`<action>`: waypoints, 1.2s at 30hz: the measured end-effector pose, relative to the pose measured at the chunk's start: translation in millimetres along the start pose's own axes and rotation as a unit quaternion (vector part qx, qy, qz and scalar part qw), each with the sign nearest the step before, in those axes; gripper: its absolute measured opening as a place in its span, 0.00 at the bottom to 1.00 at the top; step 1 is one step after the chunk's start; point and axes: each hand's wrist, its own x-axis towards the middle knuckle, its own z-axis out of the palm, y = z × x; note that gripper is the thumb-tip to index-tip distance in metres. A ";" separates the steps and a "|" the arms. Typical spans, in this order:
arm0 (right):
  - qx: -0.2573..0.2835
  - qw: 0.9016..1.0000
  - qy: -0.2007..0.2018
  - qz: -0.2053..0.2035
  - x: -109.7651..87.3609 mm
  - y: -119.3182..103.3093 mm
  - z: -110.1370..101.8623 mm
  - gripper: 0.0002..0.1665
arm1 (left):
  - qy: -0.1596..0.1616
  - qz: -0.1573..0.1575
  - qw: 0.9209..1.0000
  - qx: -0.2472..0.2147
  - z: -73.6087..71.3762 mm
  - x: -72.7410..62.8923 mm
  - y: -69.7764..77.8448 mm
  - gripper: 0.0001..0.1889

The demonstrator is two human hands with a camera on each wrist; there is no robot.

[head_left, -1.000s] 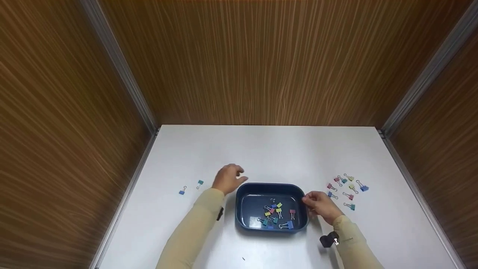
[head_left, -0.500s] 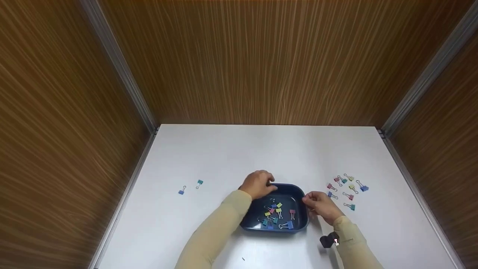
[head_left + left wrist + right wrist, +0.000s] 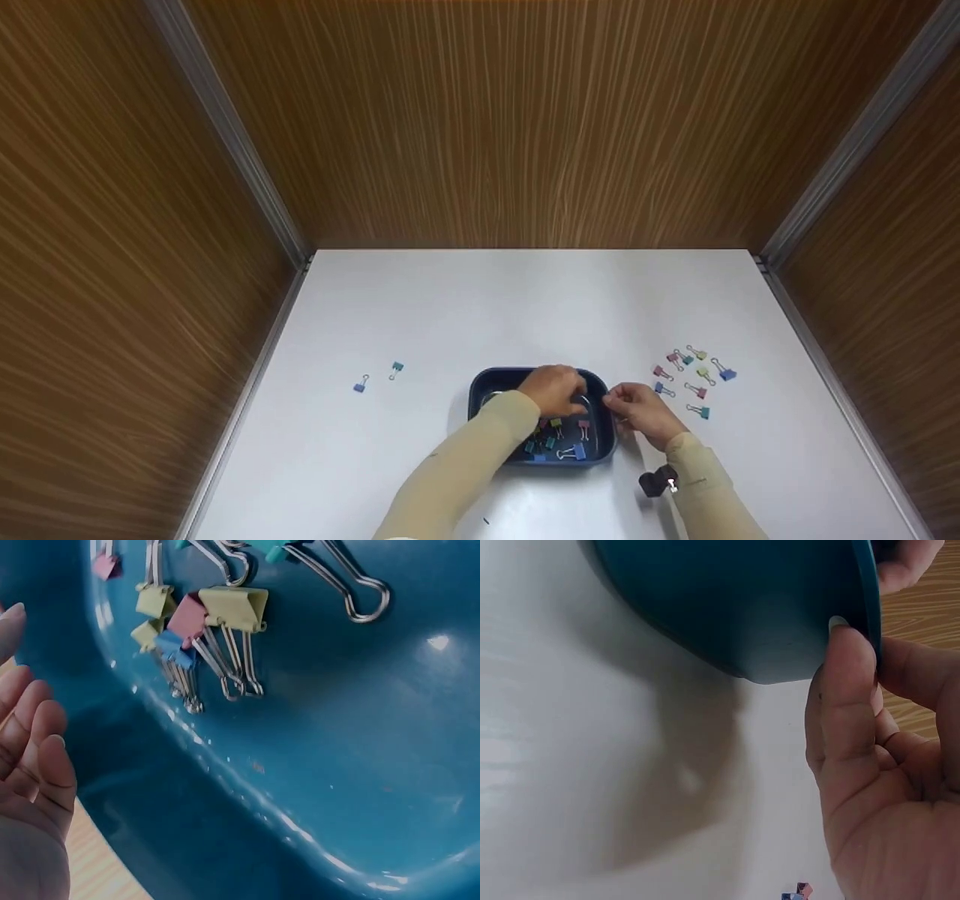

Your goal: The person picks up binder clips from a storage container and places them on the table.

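A dark blue plastic tray stands on the white table, with several coloured binder clips inside. In the left wrist view a yellow binder clip lies against a pink binder clip, with a blue binder clip beside them. My left hand is over the tray's far part, fingers loosely bent and nothing in them; its forearm hides the tray's left part. At the tray's right side my right hand pinches the rim between thumb and fingers, as the tray wall shows in the right wrist view.
Several binder clips lie loose right of the tray, among them a green binder clip and a blue binder clip. Farther left lie a teal binder clip and a blue one. Wood-grain panels enclose the table's back and sides.
My left hand has moved right, from beside the tray's left edge to over its inside. The right hand has kept its pinch on the rim.
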 end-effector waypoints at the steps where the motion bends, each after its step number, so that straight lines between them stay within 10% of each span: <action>1: 0.001 1.000 -0.002 0.000 0.0 -0.4 0.0 0.13 | -0.005 0.002 1.000 0.012 2.0 2.0 1.2 0.15; 19: 0.015 1.000 -0.017 -0.017 0.5 -2.1 2.9 0.11 | -0.018 -0.018 0.998 0.057 37.2 12.9 4.9 0.23; 36: 0.007 1.000 -0.023 -0.016 1.8 -1.2 -1.6 0.15 | -0.028 -0.009 0.998 0.062 37.4 14.6 7.9 0.13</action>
